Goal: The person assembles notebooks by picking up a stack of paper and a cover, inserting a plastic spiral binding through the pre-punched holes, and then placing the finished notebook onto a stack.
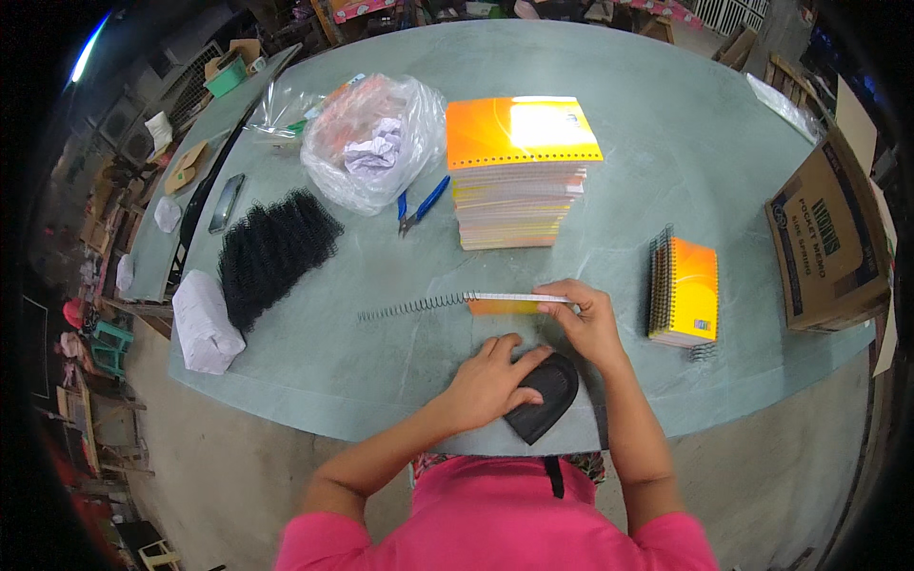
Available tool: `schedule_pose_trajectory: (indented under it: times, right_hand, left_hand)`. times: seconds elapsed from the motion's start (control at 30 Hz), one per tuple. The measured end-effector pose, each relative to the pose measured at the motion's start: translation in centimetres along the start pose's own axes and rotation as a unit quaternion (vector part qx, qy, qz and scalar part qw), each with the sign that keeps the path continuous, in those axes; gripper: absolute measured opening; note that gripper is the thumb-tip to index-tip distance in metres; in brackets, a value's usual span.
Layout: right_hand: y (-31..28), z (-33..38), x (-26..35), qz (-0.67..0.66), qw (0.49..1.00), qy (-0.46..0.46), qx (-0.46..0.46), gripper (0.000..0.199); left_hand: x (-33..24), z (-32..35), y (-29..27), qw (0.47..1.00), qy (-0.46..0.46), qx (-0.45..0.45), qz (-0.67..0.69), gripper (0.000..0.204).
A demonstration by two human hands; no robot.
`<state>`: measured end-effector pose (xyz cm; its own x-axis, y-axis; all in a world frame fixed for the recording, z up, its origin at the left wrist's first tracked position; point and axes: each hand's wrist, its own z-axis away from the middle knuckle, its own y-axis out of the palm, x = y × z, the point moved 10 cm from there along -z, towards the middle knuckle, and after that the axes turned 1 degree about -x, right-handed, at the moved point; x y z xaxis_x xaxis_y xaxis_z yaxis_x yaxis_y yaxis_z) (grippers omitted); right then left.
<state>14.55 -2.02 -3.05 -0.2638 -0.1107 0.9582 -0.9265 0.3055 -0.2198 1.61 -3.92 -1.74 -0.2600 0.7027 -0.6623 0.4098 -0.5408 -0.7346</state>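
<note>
found left hand (484,383) loosely spread, resting on black pad (545,407). found right hand (590,324) at one o'clock pinching notepad (505,307), just beyond pad toward twelve; saw coil (438,302) extending toward nine. judged as coil-threading; called for steady hole alignment. noted notebook stack (519,205) farther at twelve.

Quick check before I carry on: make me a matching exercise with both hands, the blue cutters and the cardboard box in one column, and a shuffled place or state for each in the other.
Column one:
1. Left hand
2. Right hand
3. Blue cutters
4. Cardboard box

Column two:
A. Just left of the tall notebook stack
B. Pinching the right end of a notepad
C. At the right-hand side of the table
D. Touching a black, round-ended pad

Right pairs: 1-D, 2-B, 3-A, 4-C
</note>
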Motion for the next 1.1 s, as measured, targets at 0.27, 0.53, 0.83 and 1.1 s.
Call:
schedule_pose_trajectory:
  times: [0.27,0.53,0.83,1.1]
  right_hand:
    - [0.0,-0.4,-1.4,-0.095,0.994,0.025,-0.050,0.018]
    - [-0.4,0.2,-2.4,-0.118,0.989,0.056,-0.071,0.014]
    - [1.0,-0.1,-2.7,-0.137,0.987,0.070,-0.044,0.014]
    - [1.5,-0.3,-1.7,-0.136,0.990,0.020,-0.016,0.014]
  left_hand:
    - [4.2,3.0,-14.1,0.898,-0.114,-0.421,0.060,0.044]
    - [1.1,1.0,-16.7,0.922,0.009,-0.380,-0.076,0.045]
    - [0.5,0.5,-14.9,0.930,0.001,-0.345,-0.125,0.039]
    - [1.3,-0.3,-14.7,0.935,0.005,-0.343,-0.095,0.039]
